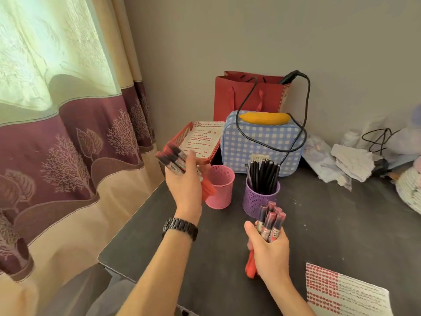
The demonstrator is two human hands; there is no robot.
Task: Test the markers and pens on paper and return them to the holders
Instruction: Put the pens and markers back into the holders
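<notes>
My left hand (184, 179) grips a bundle of red markers (173, 158), tilted, their red caps hanging over the rim of the pink holder (222, 190). My right hand (268, 249) holds a second bundle of red markers (271, 221) upright in front of the purple holder (259, 200), which is full of black pens (264, 175). A sheet of paper (346, 295) covered in red marks and thin pen lines lies at the near right of the dark table (319, 224).
A red tray (175, 142) with a marked sheet stands behind the pink holder. Behind the holders are a blue checked case (262, 144), a black cable and a red gift bag (246, 96). Crumpled cloths and clutter (350, 160) fill the right back. A curtain (68, 144) hangs left.
</notes>
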